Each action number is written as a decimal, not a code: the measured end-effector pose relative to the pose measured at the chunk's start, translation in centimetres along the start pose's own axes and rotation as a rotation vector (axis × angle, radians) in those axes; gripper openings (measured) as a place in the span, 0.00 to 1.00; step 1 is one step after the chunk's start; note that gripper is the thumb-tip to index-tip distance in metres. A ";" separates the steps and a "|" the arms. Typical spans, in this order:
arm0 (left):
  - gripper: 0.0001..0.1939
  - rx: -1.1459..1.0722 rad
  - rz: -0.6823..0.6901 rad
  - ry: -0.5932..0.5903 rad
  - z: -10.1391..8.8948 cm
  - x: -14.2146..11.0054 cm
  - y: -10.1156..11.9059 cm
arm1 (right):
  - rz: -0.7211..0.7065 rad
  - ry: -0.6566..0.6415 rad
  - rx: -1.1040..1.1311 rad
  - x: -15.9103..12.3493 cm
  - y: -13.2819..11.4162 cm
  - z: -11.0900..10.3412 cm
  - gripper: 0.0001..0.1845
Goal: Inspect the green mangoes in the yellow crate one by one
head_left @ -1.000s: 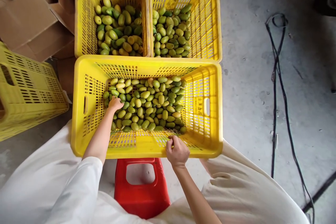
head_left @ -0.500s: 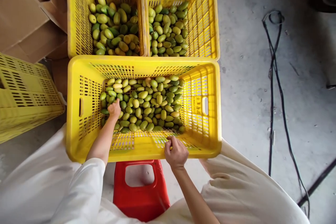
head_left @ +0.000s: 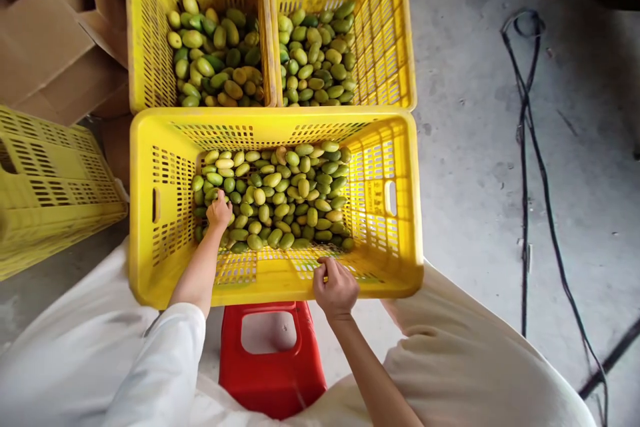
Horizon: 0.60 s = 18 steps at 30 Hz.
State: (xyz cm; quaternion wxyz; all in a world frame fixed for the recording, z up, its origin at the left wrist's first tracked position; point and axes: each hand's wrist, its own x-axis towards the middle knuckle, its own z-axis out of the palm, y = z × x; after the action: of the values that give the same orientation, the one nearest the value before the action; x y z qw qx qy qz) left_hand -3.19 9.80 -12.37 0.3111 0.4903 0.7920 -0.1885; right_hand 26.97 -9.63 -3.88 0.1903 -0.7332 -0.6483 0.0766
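A yellow plastic crate [head_left: 273, 287] holds a layer of small oval fruits [head_left: 273, 180], mostly green, some yellowish. At the left part of this layer is my left hand [head_left: 220, 211], its fingers closed and pointing down at the fruits. Whatever may be between those fingers is hidden. Over the crate's near wall, right of the middle, my right hand [head_left: 337, 288] is curled into a loose fist. Its palm faces away from view, so I cannot make out what it holds, if anything.
Two more yellow crates [head_left: 407, 47] with similar fruits adjoin the far side. Another yellow crate [head_left: 55, 180] stands at the left, below cardboard boxes [head_left: 45, 47]. Under the near rim is a red stool [head_left: 273, 373]. A black cable [head_left: 543, 193] lies on the floor at right.
My left hand has shifted slightly and its fingers are posed a little differently. My right hand stays nearly in place. The view has tilted slightly.
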 end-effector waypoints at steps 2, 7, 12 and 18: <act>0.24 -0.037 0.018 0.024 0.2 -0.7 -0.1 | -0.005 0.015 -0.001 0.1 -0.1 0.1 0.15; 0.24 -0.140 0.017 0.073 -0.3 -1.6 -0.8 | -0.002 0.019 -0.016 0.3 -0.3 0.4 0.17; 0.20 -0.301 0.016 0.103 -2.2 -1.8 -1.1 | 0.128 -0.099 -0.043 0.1 -0.4 0.8 0.15; 0.19 -0.574 0.157 0.006 -3.6 -4.8 1.0 | 0.567 -0.585 0.214 5.1 -0.9 3.1 0.11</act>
State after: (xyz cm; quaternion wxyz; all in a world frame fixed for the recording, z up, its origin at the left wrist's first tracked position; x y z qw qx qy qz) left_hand -1.86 9.22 -6.50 0.4484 0.4426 0.7735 0.0690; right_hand 25.80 -3.95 -5.69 0.0447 -0.8059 -0.4360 0.3980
